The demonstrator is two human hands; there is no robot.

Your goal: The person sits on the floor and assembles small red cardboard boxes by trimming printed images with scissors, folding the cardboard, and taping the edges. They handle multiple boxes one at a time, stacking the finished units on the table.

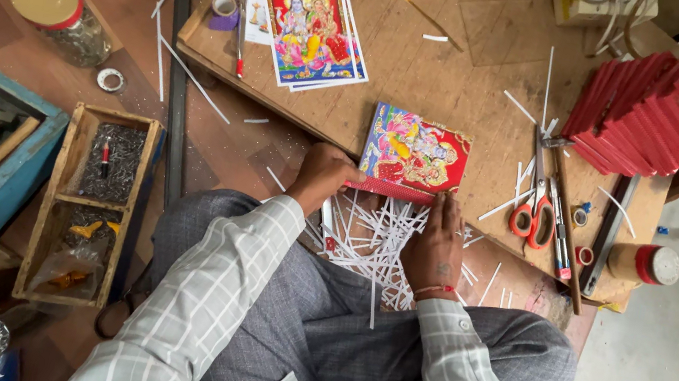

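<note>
We see both hands, left (321, 180) and right (436, 240), pinching red edging onto one small colourful picture panel (414, 150); finished red-edged stack (650, 120) done, loose prints (312, 28) remain.

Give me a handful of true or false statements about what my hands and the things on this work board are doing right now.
1. Both hands grip the near edge of the small framed picture. True: left hand, right hand.
2. The scissors have blue handles. False: they are red.
3. White paper strips lie piled between the hands. True.
4. The stack of red frames sits on the person's left. False: it is on the right.
5. The loose prints lie on the wooden board. True.
</note>
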